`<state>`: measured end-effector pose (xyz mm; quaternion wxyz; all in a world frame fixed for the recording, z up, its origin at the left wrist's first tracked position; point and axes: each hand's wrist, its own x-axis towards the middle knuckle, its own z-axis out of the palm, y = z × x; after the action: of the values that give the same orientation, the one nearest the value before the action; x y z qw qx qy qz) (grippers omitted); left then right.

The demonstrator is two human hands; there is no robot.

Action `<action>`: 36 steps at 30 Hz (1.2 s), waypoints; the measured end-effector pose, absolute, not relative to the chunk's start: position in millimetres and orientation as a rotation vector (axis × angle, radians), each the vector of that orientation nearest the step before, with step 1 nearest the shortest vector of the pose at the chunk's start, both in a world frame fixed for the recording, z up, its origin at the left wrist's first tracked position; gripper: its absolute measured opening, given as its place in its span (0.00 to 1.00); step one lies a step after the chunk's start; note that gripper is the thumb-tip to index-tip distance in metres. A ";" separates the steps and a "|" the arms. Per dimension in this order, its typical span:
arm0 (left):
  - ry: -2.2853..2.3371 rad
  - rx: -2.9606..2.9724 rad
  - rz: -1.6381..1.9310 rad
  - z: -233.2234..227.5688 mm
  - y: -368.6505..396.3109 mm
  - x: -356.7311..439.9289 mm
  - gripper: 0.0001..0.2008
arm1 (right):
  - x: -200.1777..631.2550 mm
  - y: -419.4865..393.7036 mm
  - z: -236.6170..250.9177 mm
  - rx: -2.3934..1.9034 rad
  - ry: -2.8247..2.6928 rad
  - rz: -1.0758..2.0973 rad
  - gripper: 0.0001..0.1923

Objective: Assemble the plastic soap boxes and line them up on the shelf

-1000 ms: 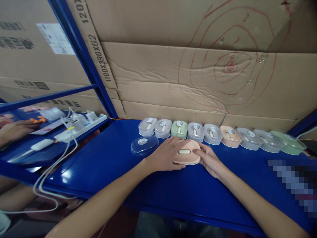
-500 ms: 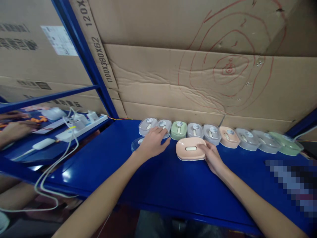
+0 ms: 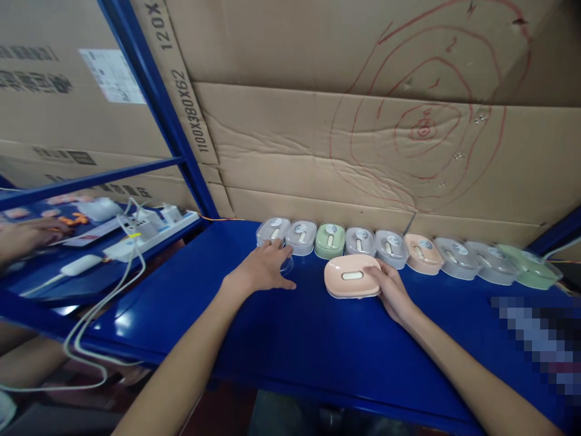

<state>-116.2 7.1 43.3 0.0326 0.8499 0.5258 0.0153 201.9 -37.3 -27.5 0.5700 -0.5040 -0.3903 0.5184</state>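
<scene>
Head view — right hand (image 3: 394, 292) on peach case (image 3: 352, 276)

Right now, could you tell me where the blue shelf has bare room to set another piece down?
Free: the front strip of the blue shelf between both forearms. Crowded: the back row of boxes, the left hand and right hand holding the peach box.

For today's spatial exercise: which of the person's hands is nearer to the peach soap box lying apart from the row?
Right. The right hand touches the peach soap box at its right end; the left hand rests further left, over a clear lid.
</scene>
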 end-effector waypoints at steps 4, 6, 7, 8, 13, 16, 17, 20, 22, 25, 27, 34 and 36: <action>1.640 2.650 0.085 37.9 11.7 -121.5 0.34 | 201.8 -38.2 -27.5 -1.180 -0.924 1.220 0.24; 1.654 2.634 0.091 35.1 14.4 -125.2 0.36 | 201.7 -38.6 -27.4 -1.189 -0.929 1.213 0.24; 1.649 2.618 0.111 33.7 15.6 -127.0 0.36 | 201.7 -38.7 -27.4 -1.194 -0.934 1.209 0.25; 1.640 2.599 0.137 32.4 16.7 -128.7 0.37 | 201.6 -38.8 -27.3 -1.199 -0.939 1.205 0.25; 1.638 2.542 0.165 29.7 19.0 -132.7 0.36 | 201.9 -38.7 -27.3 -1.202 -0.944 1.206 0.26; 1.672 2.568 0.123 31.8 18.7 -132.2 0.36 | 202.0 -38.6 -27.6 -1.195 -0.941 1.209 0.25; 1.678 2.573 0.099 32.8 18.5 -131.8 0.36 | 201.9 -38.5 -27.6 -1.193 -0.943 1.212 0.25; 1.658 2.580 0.063 35.5 17.7 -130.6 0.35 | 201.4 -38.0 -27.8 -1.185 -0.954 1.212 0.26; 1.627 2.561 0.080 37.7 16.7 -130.1 0.33 | 201.2 -37.6 -28.2 -1.182 -0.961 1.202 0.25; 1.534 2.499 0.136 44.0 13.5 -128.9 0.32 | 201.2 -36.8 -30.0 -1.183 -0.966 1.196 0.25; 1.403 2.470 0.238 51.0 9.3 -125.5 0.32 | 201.3 -36.1 -31.7 -1.179 -0.963 1.197 0.24; 0.951 2.517 0.729 61.3 -11.2 -75.1 0.33 | 200.3 -31.5 -35.2 -1.175 -0.905 1.186 0.24; 0.898 2.565 0.789 53.9 -14.0 -54.2 0.33 | 199.7 -30.4 -34.2 -1.171 -0.869 1.219 0.25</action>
<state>-54.2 -14.0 53.9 0.1553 0.8954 0.3135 0.2755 199.7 -30.4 -34.2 0.5813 -0.5013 -0.3719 0.5220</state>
